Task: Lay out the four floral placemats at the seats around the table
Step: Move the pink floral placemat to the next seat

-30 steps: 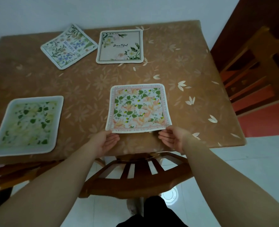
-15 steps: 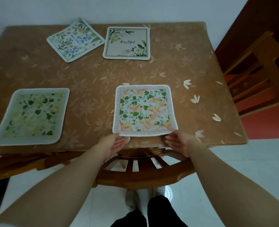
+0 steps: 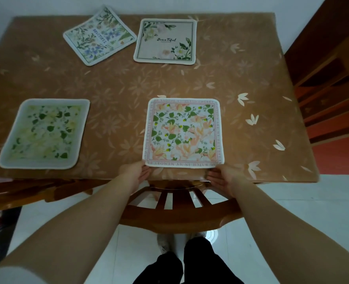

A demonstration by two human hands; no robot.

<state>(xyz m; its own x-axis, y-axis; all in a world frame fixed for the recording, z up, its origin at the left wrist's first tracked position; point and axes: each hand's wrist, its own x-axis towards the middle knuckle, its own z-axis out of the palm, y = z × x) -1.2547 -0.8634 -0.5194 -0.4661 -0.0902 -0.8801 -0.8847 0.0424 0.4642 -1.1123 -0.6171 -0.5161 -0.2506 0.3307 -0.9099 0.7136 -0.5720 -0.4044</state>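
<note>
Four floral placemats lie flat on the brown table (image 3: pixel 118 89). A pink-and-green mat (image 3: pixel 183 133) sits at the near edge in front of me. My left hand (image 3: pixel 135 174) touches its near left corner, and my right hand (image 3: pixel 220 178) touches its near right corner; both have relaxed fingers. A pale green-and-yellow mat (image 3: pixel 44 134) lies at the near left. At the far side, a blue-flowered mat (image 3: pixel 100 35) lies turned at an angle. A cream mat reading "Beautiful" (image 3: pixel 165 42) sits square beside it.
A wooden chair back (image 3: pixel 169 210) stands between me and the table edge, under my forearms. Another wooden chair (image 3: pixel 329 89) stands at the table's right side, and wooden chair parts (image 3: pixel 16 193) show at the near left. The floor is white tile.
The pink-and-green mat now lies squarer to the table edge. My hands stay at its near corners, fingers drawn back a little. My view has shifted back slightly.
</note>
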